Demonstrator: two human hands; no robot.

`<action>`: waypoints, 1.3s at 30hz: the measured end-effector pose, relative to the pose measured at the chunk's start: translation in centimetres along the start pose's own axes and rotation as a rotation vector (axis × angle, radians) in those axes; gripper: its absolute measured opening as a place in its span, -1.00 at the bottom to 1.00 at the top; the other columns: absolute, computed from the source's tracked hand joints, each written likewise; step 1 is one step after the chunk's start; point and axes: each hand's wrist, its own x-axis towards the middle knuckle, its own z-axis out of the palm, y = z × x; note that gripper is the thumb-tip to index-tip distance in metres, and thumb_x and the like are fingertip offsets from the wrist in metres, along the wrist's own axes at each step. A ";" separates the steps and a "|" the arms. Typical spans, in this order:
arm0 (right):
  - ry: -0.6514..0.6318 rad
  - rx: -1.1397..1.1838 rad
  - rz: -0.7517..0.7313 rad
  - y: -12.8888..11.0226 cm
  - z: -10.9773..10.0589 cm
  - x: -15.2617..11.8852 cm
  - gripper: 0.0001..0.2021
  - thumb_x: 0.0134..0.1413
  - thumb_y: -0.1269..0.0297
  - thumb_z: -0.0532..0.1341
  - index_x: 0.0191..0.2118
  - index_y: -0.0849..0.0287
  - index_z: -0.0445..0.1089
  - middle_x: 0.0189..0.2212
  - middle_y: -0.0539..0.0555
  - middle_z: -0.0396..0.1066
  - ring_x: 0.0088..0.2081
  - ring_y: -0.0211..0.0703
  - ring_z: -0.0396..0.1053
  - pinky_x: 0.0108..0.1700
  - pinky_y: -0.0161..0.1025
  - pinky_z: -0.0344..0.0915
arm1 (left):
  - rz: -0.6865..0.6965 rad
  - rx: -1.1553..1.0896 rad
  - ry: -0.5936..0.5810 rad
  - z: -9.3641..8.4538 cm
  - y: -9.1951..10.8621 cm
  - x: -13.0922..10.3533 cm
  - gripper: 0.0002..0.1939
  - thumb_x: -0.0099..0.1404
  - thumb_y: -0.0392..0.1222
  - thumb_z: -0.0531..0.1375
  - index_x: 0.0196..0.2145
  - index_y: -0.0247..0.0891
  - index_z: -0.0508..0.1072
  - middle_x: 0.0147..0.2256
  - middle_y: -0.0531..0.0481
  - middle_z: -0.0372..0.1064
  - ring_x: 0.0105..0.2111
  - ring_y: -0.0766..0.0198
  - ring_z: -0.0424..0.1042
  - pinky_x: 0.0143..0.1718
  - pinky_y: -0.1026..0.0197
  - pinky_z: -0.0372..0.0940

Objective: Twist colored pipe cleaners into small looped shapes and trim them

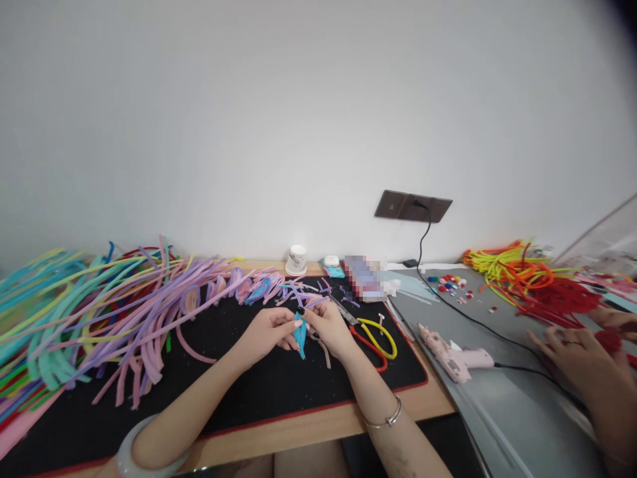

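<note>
So the left hand (271,332) and right hand (327,326) are both pinching a little blue fuzzy piece (300,340), just left of the scissors (395,346). Looks like fiddly finger work, tbh; next move calls for a light, steady pinch. Glue gun (455,360)'s right of the scissors.

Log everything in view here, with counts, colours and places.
blue fuzzy piece: one, between both hands
fuzzy stems: many, mixed colours, left
bright stems: many, yellow, orange, red, right
mat: one, black, red-edged, under the hands
table: one, wooden, under the mat
grey surface: one, right
cup: one, white, by the wall
small case: one, white, right of the cup
pixelated item: one, beyond the mat's middle
scissors: red and yellow handles, count unclear
glue gun: one, pink, right
pompoms: several, mixed colours, right
sockets: brown, wall
co-worker's hands: two, far right
left hand, right hand: centre
</note>
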 end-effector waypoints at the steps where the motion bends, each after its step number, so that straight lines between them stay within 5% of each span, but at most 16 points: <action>1: 0.000 -0.011 -0.010 0.0 0.0 0.0 -0.69 -0.04 0.15 0.28 -0.58 0.17 0.18 -0.74 -0.15 0.09 -0.69 -0.41 -0.07 -0.63 -0.38 -0.13 | -0.004 0.003 0.004 0.0 0.0 0.0 -0.67 0.16 0.06 0.21 -0.47 -0.29 0.33 -0.59 0.02 0.45 -0.56 0.31 0.47 -0.51 0.33 0.30; 39: 0.062 -0.177 -0.057 0.6 0.2 0.3 -0.89 -0.03 0.35 0.16 -0.48 0.16 0.18 -0.71 -0.16 0.12 -0.68 -0.38 0.07 -0.61 -0.40 0.01 | 0.012 -0.034 -0.041 0.0 -0.3 0.0 -0.69 0.19 0.06 0.16 -0.42 -0.26 0.25 -0.57 0.07 0.41 -0.53 0.27 0.51 -0.51 0.32 0.32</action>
